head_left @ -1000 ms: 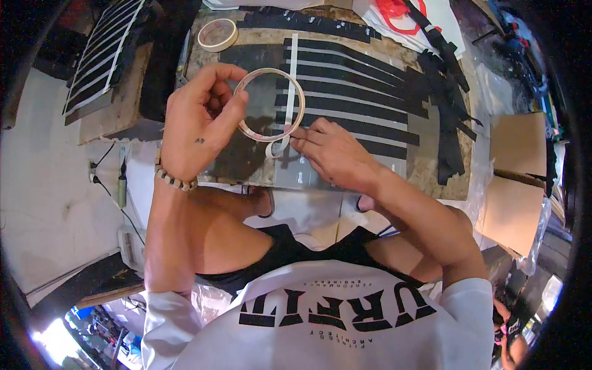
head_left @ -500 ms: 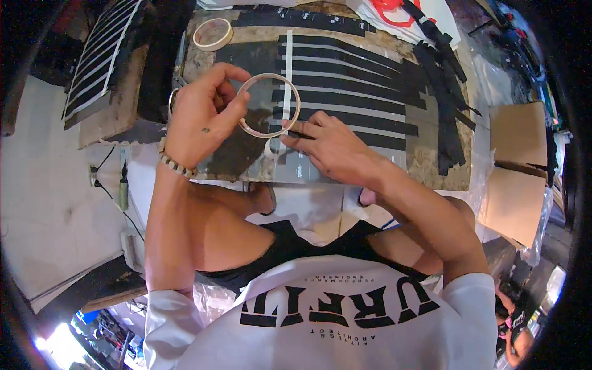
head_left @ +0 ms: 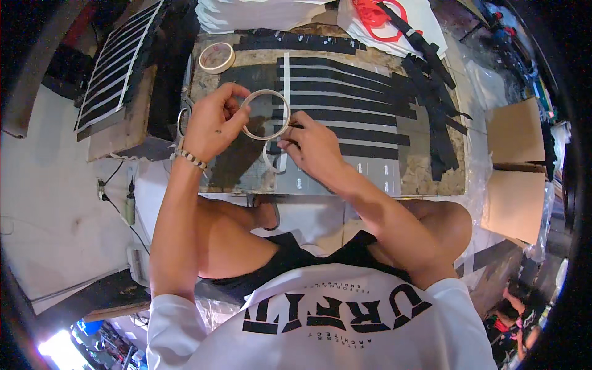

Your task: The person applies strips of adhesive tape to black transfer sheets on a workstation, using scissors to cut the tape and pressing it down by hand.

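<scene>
My left hand (head_left: 217, 123) is closed, pinching the left rim of a thin roll of tape (head_left: 288, 114) held up over the board. My right hand (head_left: 317, 148) has its fingers curled in beside the roll's lower right edge; what lies between the fingertips is hidden. A pale loop of tape (head_left: 266, 161) hangs below the roll, left of those fingertips. Beneath the hands, black strips (head_left: 339, 100) lie in a row across a grey sheet (head_left: 333, 183). A long white tape strip (head_left: 286, 77) crosses their left ends.
A second tape roll (head_left: 217, 58) rests on the worn board (head_left: 453, 185) at its far left. Scissors (head_left: 183, 117) lie at the left edge. Loose black strips (head_left: 439, 132) sit at the right, near a red looped item (head_left: 381, 24). Cardboard (head_left: 515, 206) stands farther right.
My right hand's fingers, stretched over the strips before, have curled in closer to the roll. The roll has shifted slightly away over the board with my left hand. The view has tilted a little.
</scene>
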A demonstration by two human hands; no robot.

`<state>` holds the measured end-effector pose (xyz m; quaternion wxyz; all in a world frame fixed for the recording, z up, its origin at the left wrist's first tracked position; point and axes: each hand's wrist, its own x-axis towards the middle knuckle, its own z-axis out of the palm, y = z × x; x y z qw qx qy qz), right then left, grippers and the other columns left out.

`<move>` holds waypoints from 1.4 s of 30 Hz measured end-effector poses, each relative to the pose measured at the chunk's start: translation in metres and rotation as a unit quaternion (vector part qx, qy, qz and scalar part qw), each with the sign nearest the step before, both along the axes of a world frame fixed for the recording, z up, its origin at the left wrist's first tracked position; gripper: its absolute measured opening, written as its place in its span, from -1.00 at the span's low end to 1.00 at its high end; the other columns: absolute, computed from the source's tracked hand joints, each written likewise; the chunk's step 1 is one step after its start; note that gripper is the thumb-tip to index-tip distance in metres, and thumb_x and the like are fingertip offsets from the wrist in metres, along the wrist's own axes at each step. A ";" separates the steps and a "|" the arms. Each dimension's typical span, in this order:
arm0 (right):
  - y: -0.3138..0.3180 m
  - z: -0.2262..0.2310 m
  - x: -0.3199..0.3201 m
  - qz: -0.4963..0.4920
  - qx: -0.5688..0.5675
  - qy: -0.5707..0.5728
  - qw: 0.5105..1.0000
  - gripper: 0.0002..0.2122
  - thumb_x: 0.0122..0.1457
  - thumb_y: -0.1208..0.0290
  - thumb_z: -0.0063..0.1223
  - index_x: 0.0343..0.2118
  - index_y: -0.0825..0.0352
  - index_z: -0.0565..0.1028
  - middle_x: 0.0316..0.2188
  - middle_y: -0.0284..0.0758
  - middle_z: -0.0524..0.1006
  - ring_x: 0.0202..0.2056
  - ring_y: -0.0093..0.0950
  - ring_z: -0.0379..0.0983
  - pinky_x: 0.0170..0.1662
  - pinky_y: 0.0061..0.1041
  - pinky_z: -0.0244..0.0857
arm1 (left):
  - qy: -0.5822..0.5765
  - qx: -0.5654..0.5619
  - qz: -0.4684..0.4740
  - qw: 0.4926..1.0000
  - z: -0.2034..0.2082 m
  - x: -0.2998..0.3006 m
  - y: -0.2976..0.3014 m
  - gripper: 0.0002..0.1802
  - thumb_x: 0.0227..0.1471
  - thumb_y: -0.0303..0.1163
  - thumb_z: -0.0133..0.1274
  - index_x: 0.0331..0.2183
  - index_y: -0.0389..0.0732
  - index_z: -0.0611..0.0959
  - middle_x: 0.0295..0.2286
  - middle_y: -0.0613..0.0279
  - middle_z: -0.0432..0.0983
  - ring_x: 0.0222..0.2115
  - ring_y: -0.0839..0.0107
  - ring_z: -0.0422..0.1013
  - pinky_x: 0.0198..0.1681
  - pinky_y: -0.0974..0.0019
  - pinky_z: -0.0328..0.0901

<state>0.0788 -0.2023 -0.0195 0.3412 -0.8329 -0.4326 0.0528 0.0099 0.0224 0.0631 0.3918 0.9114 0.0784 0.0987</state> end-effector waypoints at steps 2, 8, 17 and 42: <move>0.002 0.000 -0.001 -0.005 -0.001 0.019 1.000 -0.81 0.08 0.34 0.31 -0.25 0.26 0.68 -0.13 -0.22 0.53 -0.13 -0.15 0.55 -0.06 -0.11 0.46 | 0.003 -0.002 -0.011 1.000 0.001 -0.001 0.000 -0.74 0.13 -0.39 0.19 -0.15 -0.30 0.65 -0.59 0.25 0.52 -0.62 0.53 0.40 -0.54 0.36 0.28; -0.004 0.011 0.000 0.025 -0.025 0.023 0.999 -0.70 0.02 0.30 0.40 -0.18 0.27 0.67 -0.03 -0.16 0.47 -0.09 -0.08 0.53 -0.03 -0.11 0.45 | -0.012 -0.030 -0.024 0.999 -0.015 0.013 0.004 -0.73 0.13 -0.35 0.20 -0.14 -0.27 0.66 -0.58 0.24 0.54 -0.59 0.50 0.45 -0.51 0.34 0.31; -0.033 0.011 -0.022 0.015 0.039 0.024 0.999 -0.83 0.14 0.43 0.18 -0.23 0.34 0.64 -0.15 -0.19 0.53 -0.18 -0.11 0.51 -0.08 -0.08 0.43 | 0.031 0.060 -0.006 0.998 -0.043 0.067 0.014 -0.73 0.14 -0.29 0.19 -0.14 -0.17 0.67 -0.47 0.08 0.62 -0.45 0.16 0.57 -0.36 0.11 0.41; -0.095 0.041 0.016 0.061 -0.025 -0.077 0.995 -0.75 0.16 0.25 0.24 -0.20 0.30 0.67 -0.10 -0.16 0.61 -0.01 -0.13 0.52 0.06 -0.18 0.41 | -0.029 0.181 0.035 0.982 -0.058 0.095 0.010 -0.64 0.15 -0.12 0.22 -0.14 -0.17 0.67 -0.42 0.02 0.62 -0.34 0.05 0.59 -0.27 0.03 0.43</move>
